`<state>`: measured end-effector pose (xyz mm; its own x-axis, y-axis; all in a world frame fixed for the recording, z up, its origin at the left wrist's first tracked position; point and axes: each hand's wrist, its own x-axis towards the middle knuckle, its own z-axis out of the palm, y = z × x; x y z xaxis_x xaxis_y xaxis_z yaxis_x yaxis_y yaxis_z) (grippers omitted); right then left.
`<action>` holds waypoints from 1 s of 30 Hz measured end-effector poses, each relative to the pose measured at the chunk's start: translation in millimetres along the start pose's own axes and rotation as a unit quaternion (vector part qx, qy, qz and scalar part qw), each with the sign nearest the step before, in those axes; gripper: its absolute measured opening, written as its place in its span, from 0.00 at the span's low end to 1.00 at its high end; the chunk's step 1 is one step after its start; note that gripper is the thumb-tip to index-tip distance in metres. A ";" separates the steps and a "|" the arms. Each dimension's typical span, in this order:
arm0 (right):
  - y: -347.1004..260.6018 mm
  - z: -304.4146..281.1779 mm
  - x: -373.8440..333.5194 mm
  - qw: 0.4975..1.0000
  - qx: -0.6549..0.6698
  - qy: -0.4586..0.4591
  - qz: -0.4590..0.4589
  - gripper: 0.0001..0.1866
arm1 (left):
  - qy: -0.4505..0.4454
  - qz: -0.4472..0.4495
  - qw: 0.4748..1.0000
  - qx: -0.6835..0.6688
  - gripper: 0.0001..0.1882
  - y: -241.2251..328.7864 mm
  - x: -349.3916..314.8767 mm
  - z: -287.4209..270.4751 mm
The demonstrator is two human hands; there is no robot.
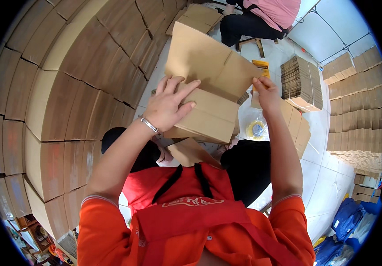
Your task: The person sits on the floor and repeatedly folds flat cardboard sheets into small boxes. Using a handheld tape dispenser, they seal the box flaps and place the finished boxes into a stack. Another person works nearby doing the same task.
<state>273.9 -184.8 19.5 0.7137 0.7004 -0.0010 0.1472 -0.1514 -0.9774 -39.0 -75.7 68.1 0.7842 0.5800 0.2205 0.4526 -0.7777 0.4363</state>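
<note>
A brown cardboard piece (213, 57) stands raised and tilted at its far side, with a crease across it. My right hand (267, 94) pinches its right corner between thumb and fingers. My left hand (168, 105), with a silver bangle at the wrist, lies with fingers spread on the near cardboard panel (208, 116), its fingertips by the fold. Whether the two panels are one carton I cannot tell. Under them, between my knees, another cardboard piece (191, 151) shows in part.
Stacked cartons (73, 99) wall the left side. A strapped bundle of flat cardboard (301, 84), a yellow tape roll (256, 129) and more cardboard (295, 124) lie to the right. Further right rise stacks (357, 111) and blue bags (349, 217). A seated person (257, 22) is ahead.
</note>
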 end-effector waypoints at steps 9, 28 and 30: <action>-16.5 -64.6 8.7 0.993 -0.047 -0.019 0.111 0.10 | 0.003 -0.069 0.997 0.019 0.21 10.5 -21.1 -2.1; -145.7 -71.4 -122.4 0.992 0.087 -0.075 -0.052 0.31 | 0.023 -0.028 0.999 -0.026 0.16 2.7 -12.8 10.1; -148.9 -52.8 -131.4 0.984 0.073 -0.153 -0.050 0.39 | 0.007 -0.040 0.998 -0.042 0.14 3.7 -12.8 9.5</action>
<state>194.3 -291.1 176.3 0.4572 0.8877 0.0543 0.0892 0.0150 -0.9959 -43.3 -88.2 58.6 0.7408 0.6429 0.1946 0.4751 -0.7062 0.5249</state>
